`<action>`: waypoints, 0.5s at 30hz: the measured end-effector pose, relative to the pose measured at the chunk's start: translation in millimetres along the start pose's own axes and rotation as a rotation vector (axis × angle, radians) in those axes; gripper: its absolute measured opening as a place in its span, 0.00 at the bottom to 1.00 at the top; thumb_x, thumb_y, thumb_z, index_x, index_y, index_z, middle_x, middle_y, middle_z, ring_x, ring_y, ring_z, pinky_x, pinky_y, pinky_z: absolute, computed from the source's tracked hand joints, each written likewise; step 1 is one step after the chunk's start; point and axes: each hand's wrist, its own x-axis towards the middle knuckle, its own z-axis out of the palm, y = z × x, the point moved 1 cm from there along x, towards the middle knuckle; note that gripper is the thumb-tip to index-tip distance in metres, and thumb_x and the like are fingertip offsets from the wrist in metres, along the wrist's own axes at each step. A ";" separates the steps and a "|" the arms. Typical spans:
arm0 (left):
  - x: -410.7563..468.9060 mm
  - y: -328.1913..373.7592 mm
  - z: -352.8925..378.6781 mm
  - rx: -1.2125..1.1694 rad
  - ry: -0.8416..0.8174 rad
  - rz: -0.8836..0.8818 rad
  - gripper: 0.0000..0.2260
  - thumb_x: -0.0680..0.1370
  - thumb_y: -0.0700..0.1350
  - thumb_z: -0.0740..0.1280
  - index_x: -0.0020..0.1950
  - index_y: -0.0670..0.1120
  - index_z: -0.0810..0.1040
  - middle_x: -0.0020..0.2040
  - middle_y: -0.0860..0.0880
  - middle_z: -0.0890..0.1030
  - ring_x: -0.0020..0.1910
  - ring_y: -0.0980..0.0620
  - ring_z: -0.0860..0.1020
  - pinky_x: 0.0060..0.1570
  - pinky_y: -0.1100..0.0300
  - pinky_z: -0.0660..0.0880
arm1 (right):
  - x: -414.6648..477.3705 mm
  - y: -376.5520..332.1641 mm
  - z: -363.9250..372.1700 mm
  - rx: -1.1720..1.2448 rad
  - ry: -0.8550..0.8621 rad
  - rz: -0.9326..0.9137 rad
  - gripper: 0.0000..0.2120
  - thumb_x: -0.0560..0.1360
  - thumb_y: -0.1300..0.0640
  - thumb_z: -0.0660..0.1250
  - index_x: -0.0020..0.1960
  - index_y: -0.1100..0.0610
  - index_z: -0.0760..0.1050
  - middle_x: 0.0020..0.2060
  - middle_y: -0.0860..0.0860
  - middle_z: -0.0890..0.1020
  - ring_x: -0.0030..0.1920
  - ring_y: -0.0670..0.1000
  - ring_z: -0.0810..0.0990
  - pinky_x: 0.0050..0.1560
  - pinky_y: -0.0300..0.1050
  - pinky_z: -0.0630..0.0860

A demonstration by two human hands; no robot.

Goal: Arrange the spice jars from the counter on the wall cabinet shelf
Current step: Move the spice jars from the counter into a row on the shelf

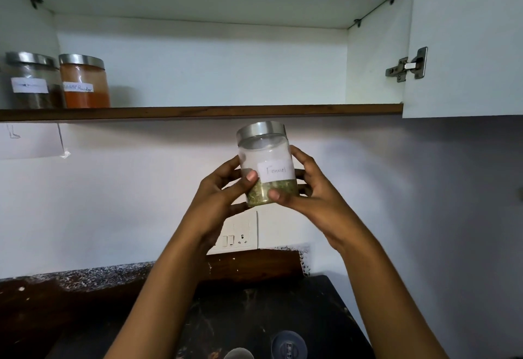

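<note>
A clear glass fennel jar (266, 157) with a steel lid and a white label is held up in front of the wall, just below the cabinet shelf (226, 112). My left hand (223, 191) grips its left side and my right hand (305, 191) its right side, thumbs on the front. Green seeds fill only its bottom. On the shelf's far left stand two steel-lidded jars: one with dark spice (32, 81) and one with orange powder (85, 82).
The open cabinet door (464, 38) with its hinge (407, 65) hangs at the right. A switch and socket plate (240, 234) sits on the wall under the jar. On the dark counter (268, 316) below, two round lids (288, 344) show at the bottom edge.
</note>
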 end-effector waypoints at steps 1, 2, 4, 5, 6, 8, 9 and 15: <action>1.2 0.0 -2.1 -0.035 -0.008 -0.012 0.24 0.68 0.49 0.69 0.65 0.51 0.75 0.58 0.47 0.81 0.54 0.50 0.81 0.46 0.57 0.81 | 0.9 -0.4 -4.7 0.041 -0.024 0.010 0.41 0.60 0.44 0.73 0.71 0.40 0.62 0.58 0.41 0.76 0.57 0.43 0.77 0.57 0.40 0.76; 2.3 -0.3 -3.8 -0.063 -0.013 -0.020 0.24 0.69 0.48 0.68 0.65 0.50 0.75 0.57 0.47 0.81 0.55 0.49 0.81 0.48 0.54 0.81 | 1.7 -0.2 -8.9 0.096 -0.045 0.018 0.40 0.61 0.46 0.73 0.71 0.44 0.64 0.59 0.43 0.77 0.58 0.45 0.78 0.59 0.42 0.75; 3.6 -0.6 -4.3 -0.083 -0.021 -0.015 0.24 0.69 0.48 0.68 0.66 0.48 0.75 0.57 0.47 0.82 0.57 0.48 0.80 0.51 0.51 0.79 | 3.2 0.2 -13.7 0.175 -0.079 0.018 0.34 0.63 0.51 0.72 0.68 0.49 0.70 0.57 0.45 0.81 0.55 0.44 0.81 0.56 0.39 0.77; 3.7 -0.4 -3.2 -0.078 -0.014 0.000 0.24 0.69 0.48 0.68 0.66 0.49 0.75 0.56 0.48 0.83 0.56 0.49 0.80 0.51 0.52 0.80 | 4.0 0.7 -13.9 0.182 -0.084 0.014 0.31 0.63 0.52 0.72 0.66 0.51 0.72 0.55 0.46 0.82 0.54 0.44 0.81 0.54 0.37 0.77; 3.8 0.2 -1.8 -0.068 0.004 0.021 0.23 0.69 0.48 0.68 0.65 0.50 0.76 0.54 0.49 0.84 0.55 0.50 0.81 0.51 0.53 0.80 | 5.0 0.8 -12.9 0.186 -0.078 0.013 0.30 0.62 0.53 0.73 0.64 0.51 0.73 0.55 0.46 0.83 0.53 0.44 0.82 0.53 0.36 0.77; 2.6 1.2 2.2 -0.030 0.050 0.069 0.21 0.71 0.48 0.68 0.65 0.52 0.75 0.49 0.51 0.85 0.51 0.52 0.83 0.49 0.58 0.81 | 7.2 3.5 -11.1 0.201 -0.036 0.020 0.31 0.61 0.52 0.74 0.64 0.52 0.74 0.56 0.47 0.82 0.56 0.48 0.81 0.55 0.39 0.76; 1.5 1.6 3.8 0.001 0.072 0.099 0.19 0.73 0.47 0.67 0.65 0.52 0.75 0.49 0.51 0.86 0.50 0.54 0.83 0.48 0.61 0.80 | 8.4 5.1 -9.9 0.208 -0.012 0.018 0.32 0.61 0.51 0.74 0.64 0.52 0.74 0.57 0.48 0.82 0.58 0.49 0.80 0.56 0.41 0.76; -8.4 7.4 5.5 0.236 0.101 0.264 0.22 0.78 0.43 0.64 0.72 0.52 0.67 0.57 0.62 0.79 0.55 0.72 0.76 0.50 0.76 0.73 | 8.7 9.1 2.1 0.163 0.094 -0.031 0.33 0.64 0.56 0.76 0.67 0.48 0.71 0.58 0.41 0.79 0.58 0.44 0.78 0.53 0.38 0.78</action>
